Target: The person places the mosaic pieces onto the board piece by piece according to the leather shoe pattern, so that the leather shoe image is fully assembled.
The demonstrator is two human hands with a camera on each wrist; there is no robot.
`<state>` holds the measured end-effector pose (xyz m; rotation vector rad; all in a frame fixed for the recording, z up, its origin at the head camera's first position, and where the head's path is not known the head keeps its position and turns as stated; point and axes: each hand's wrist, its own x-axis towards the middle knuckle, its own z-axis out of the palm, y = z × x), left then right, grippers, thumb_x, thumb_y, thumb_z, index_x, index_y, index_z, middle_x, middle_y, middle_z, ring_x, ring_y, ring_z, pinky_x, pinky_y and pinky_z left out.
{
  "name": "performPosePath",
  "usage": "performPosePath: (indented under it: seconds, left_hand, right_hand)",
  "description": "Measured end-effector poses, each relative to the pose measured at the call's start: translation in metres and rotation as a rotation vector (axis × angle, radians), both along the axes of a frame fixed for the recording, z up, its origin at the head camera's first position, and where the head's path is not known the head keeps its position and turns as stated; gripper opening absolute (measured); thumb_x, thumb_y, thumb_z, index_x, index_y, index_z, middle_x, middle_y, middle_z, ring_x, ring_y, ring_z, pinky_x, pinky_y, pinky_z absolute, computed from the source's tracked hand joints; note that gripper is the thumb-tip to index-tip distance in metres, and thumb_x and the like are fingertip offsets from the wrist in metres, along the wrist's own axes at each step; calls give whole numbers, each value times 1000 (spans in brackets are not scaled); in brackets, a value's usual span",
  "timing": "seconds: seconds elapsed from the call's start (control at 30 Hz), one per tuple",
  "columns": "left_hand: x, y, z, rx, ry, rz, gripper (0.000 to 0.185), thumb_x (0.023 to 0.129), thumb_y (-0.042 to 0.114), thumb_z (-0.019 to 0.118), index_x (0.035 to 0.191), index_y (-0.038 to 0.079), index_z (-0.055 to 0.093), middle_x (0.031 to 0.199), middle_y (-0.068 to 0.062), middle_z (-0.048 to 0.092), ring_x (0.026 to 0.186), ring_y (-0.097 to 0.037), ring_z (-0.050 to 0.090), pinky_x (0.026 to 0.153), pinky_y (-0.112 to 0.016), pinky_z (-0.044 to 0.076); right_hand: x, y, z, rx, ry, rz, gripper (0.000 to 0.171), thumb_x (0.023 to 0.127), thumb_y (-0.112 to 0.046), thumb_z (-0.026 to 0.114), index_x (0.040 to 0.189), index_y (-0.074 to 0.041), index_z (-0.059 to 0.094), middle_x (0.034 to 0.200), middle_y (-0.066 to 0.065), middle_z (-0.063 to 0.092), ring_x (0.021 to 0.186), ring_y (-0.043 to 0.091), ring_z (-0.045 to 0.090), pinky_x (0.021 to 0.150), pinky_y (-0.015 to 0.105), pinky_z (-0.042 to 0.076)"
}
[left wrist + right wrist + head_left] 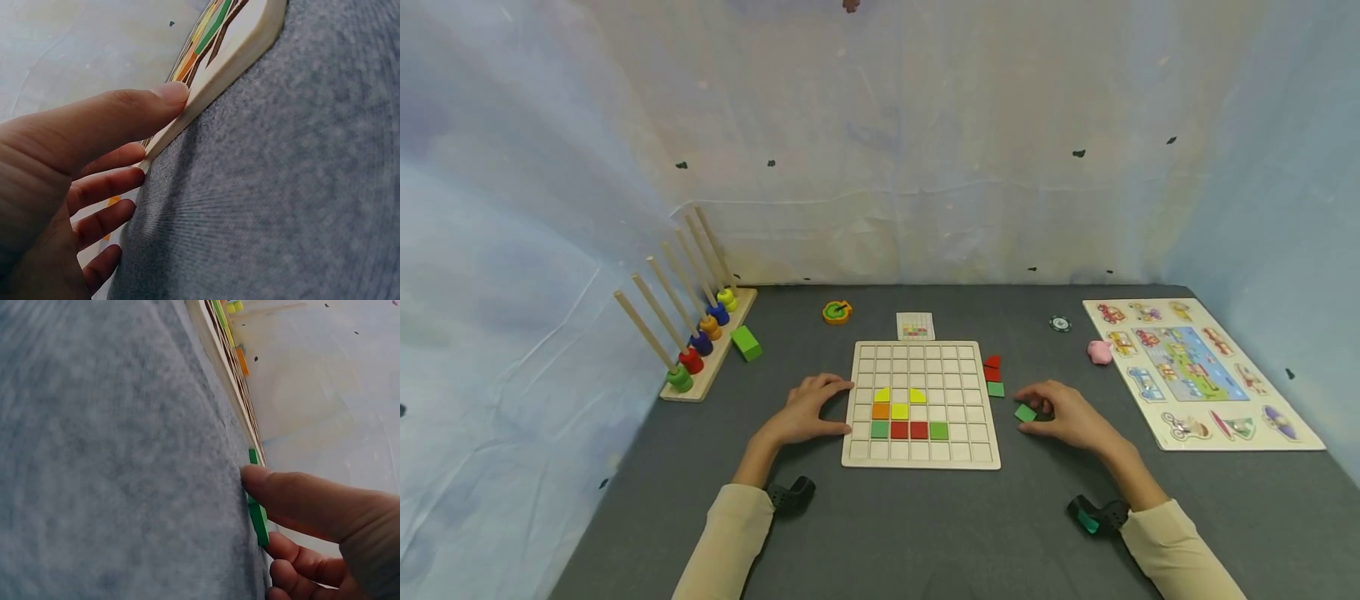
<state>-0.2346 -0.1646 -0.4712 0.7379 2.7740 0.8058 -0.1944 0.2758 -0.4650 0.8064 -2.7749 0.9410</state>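
Note:
A wooden grid board (921,450) lies in the middle of the dark table. Yellow (899,410), orange (880,411), red (908,430) and green (938,431) tiles sit in its lower rows. My left hand (835,408) rests at the board's left edge. In the left wrist view its thumb (169,95) presses the side of the board (240,47) and the straight fingers (119,181) lie on top. Right of the board, my right hand (1036,410) pinches a loose green tile (1025,413) that lies on the table. The thumb (275,487) touches that green tile (257,519).
A red tile (992,365) and a green tile (996,388) lie by the board's right edge. A pattern card (915,326) sits behind it. A peg rack with rings (700,342), a green block (746,342), a round toy (837,312), a pink piece (1100,352) and a vehicle puzzle (1202,371) surround the board.

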Motion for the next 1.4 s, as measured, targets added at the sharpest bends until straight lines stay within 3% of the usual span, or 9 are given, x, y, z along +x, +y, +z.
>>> performPosePath:
  seconds: [0.43,0.73,1.17,1.4]
  left_hand:
    - [0,-1,0,0,2,2,71,76,44,74,137,18,48,134,-6,44,122,-29,35,94,-57,25]
    - [1,0,1,1,2,-1,72,75,43,75,137,18,48,133,-6,44,121,-29,36,95,-58,25]
    - [2,0,1,1,15,-12,71,76,44,74,136,17,49,133,-7,45,120,-29,37,91,-57,27]
    - [1,0,2,4,15,-8,71,76,44,74,136,18,49,133,-6,45,120,-29,37,93,-57,27]
  right_hand:
    - [-1,-3,5,6,-83,-6,26,78,-13,75,101,-4,68,85,0,61,74,13,56,65,28,46]
    - [-4,-29,12,-70,22,97,29,77,-11,76,104,-4,68,91,2,63,77,15,57,69,29,48]
    - [-1,-71,6,-108,-12,298,29,80,-10,74,106,-3,66,94,6,64,76,16,56,65,29,46]
    - [-2,-77,1,-107,-25,322,30,79,-9,74,107,-3,67,95,7,63,79,17,56,68,27,45]
